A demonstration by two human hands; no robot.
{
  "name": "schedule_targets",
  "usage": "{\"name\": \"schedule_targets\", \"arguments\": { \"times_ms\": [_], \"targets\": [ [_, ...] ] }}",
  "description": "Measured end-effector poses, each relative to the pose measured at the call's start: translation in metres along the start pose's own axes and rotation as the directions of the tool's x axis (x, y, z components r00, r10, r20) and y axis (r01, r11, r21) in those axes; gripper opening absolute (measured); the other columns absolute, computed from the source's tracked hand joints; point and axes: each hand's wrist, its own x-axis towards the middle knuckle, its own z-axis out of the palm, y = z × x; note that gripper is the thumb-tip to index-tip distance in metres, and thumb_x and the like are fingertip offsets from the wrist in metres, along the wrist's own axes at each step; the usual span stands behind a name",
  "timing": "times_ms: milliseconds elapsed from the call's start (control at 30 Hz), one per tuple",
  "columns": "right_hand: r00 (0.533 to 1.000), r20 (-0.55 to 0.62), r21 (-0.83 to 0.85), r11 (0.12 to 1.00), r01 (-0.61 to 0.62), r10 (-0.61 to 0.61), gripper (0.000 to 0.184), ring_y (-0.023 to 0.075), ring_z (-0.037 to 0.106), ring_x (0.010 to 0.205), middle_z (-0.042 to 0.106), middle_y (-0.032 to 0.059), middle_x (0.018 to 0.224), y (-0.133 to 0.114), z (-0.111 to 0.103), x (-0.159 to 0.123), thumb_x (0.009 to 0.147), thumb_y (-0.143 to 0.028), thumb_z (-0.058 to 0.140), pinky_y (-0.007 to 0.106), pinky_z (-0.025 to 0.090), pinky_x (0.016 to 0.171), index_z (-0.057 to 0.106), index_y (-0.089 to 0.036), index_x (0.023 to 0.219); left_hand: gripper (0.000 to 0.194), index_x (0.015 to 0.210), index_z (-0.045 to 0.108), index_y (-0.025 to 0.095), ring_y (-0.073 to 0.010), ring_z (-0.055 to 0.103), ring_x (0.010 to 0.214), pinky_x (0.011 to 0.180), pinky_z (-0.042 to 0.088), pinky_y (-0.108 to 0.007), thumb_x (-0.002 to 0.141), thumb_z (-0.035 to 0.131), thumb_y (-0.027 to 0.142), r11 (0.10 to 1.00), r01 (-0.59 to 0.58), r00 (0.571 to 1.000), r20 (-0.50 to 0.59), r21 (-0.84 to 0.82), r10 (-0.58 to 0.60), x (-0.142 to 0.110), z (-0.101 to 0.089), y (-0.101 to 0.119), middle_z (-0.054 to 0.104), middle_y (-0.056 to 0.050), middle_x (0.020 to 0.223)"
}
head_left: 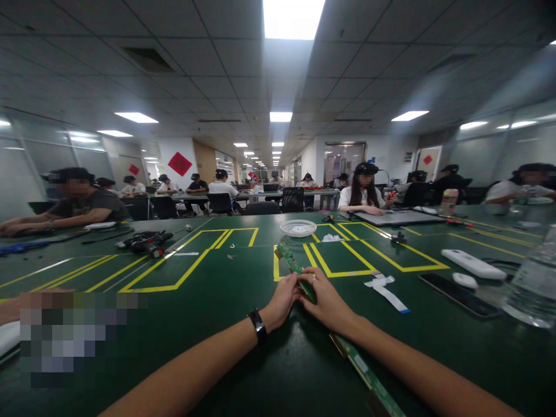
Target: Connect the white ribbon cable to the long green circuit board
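Note:
A long, narrow green circuit board point(361, 364) runs slantwise from the bottom edge up to the middle of the table, passing under both hands. My left hand point(283, 300) has its fingers closed on the board's left edge; a dark band circles that wrist. Across the top of the board, my right hand point(324, 294) grips it from the right, its fingertips meeting those of the left. The stretch of board beneath the fingers is hidden. A white ribbon cable point(390, 291) with a blue end lies on the table to the right of my right hand.
The green table point(208, 324) carries yellow tape outlines. A white plastic basket point(297, 228) stands ahead. On the right are a black phone point(458, 294), a white power-bank-like device point(473, 264) and a clear water bottle point(534, 284). Dark cabled gear point(147, 242) lies left. Other people sit around.

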Motion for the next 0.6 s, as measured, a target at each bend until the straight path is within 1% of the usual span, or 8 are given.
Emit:
{"name": "schedule_targets", "arguments": {
  "times_ms": [167,267,333,367,433,500,567,600],
  "targets": [
    [0.999,-0.008,0.039,0.999,0.032,-0.032,0.036,0.0193,0.049,0.111,0.051,0.0075,0.117,-0.01,-0.006,0.0,0.083,-0.017,0.051,0.037,0.038,0.099,0.047,-0.022,0.119,0.04,0.086,0.063,0.01,-0.0153,0.063,0.072,0.069,0.049,-0.025,0.075,0.067,0.048,0.999,-0.008,1.0,-0.018,-0.034,0.007,-0.002,0.002,0.003,0.068,-0.009,0.081],
    [1.0,-0.013,0.02,1.0,-0.01,0.01,0.033,0.0161,0.057,0.094,0.052,0.0078,0.118,-0.004,-0.013,0.005,0.088,-0.021,0.045,0.033,0.044,0.09,0.043,-0.021,0.121,0.039,0.088,0.062,0.01,-0.0167,0.064,0.073,0.07,0.05,-0.027,0.076,0.067,0.047,1.0,0.001,1.0,-0.005,-0.001,-0.001,-0.002,0.001,0.002,0.068,-0.01,0.084],
    [0.998,-0.006,-0.078,0.995,-0.065,0.065,0.031,0.0143,0.059,0.083,0.052,0.008,0.117,0.012,-0.024,0.009,0.09,-0.024,0.041,0.032,0.046,0.085,0.044,-0.02,0.12,0.037,0.087,0.062,0.011,-0.0168,0.064,0.072,0.071,0.05,-0.029,0.077,0.066,0.047,1.0,-0.001,1.0,-0.014,0.011,0.002,-0.002,-0.001,0.001,0.068,-0.01,0.083],
    [0.994,-0.007,-0.169,0.98,-0.106,0.107,0.029,0.015,0.059,0.083,0.053,0.0085,0.116,0.023,-0.033,0.01,0.091,-0.025,0.04,0.033,0.045,0.085,0.047,-0.02,0.119,0.036,0.086,0.061,0.012,-0.0171,0.064,0.073,0.072,0.051,-0.03,0.078,0.065,0.047,1.0,-0.002,1.0,-0.016,0.008,0.002,-0.001,-0.002,0.0,0.068,-0.009,0.083],
    [0.969,-0.035,-0.398,0.886,-0.238,0.244,0.028,0.0215,0.058,0.096,0.053,0.0121,0.116,0.051,-0.053,0.009,0.088,-0.028,0.045,0.037,0.043,0.089,0.055,-0.017,0.112,0.035,0.087,0.061,0.013,-0.0178,0.064,0.077,0.077,0.051,-0.032,0.078,0.064,0.046,1.0,0.0,1.0,-0.017,-0.005,0.0,0.0,-0.003,-0.002,0.067,-0.009,0.085],
    [0.902,-0.076,-0.591,0.71,-0.384,0.425,0.03,0.0295,0.054,0.106,0.053,0.0176,0.115,0.082,-0.077,0.003,0.085,-0.032,0.05,0.043,0.041,0.09,0.061,-0.013,0.107,0.033,0.086,0.061,0.014,-0.0177,0.064,0.078,0.079,0.051,-0.032,0.078,0.064,0.046,1.0,0.009,1.0,-0.027,-0.013,-0.009,0.001,-0.005,-0.003,0.067,-0.008,0.084],
    [0.77,-0.135,-0.7,0.49,-0.52,0.623,0.038,0.0366,0.049,0.112,0.053,0.0208,0.116,0.111,-0.099,-0.008,0.084,-0.04,0.05,0.05,0.041,0.087,0.062,-0.012,0.106,0.032,0.083,0.06,0.014,-0.0165,0.063,0.076,0.079,0.051,-0.031,0.078,0.065,0.046,1.0,0.018,0.999,-0.05,-0.011,-0.018,0.002,-0.006,-0.004,0.066,-0.006,0.079],
    [0.704,-0.147,-0.722,0.411,-0.557,0.695,0.041,0.0381,0.048,0.112,0.053,0.0213,0.117,0.123,-0.108,-0.013,0.084,-0.043,0.049,0.052,0.041,0.085,0.063,-0.012,0.107,0.032,0.082,0.06,0.014,-0.0157,0.063,0.074,0.078,0.051,-0.03,0.077,0.065,0.045,1.0,0.022,0.998,-0.059,-0.011,-0.022,0.002,-0.006,-0.004,0.065,-0.005,0.077]
  ]
}}
